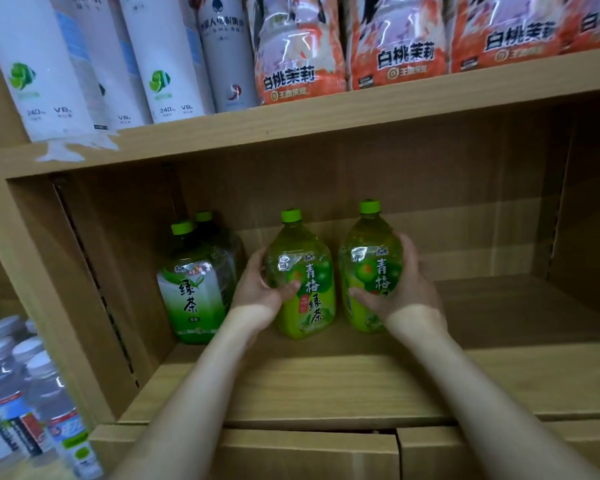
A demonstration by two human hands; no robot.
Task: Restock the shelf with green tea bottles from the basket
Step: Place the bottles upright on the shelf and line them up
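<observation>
Wooden shelf (326,382) bears green tea bottles (305,278); cardboard below.

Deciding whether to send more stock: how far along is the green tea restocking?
Done: one green tea bottle stands left on the shelf, a second bottle behind it. In hand: the left hand grips a plum tea bottle, the right hand grips another plum bottle, both upright on the shelf. Left: bare shelf to their right; the basket is out of view, so the remaining count is unknown.
</observation>
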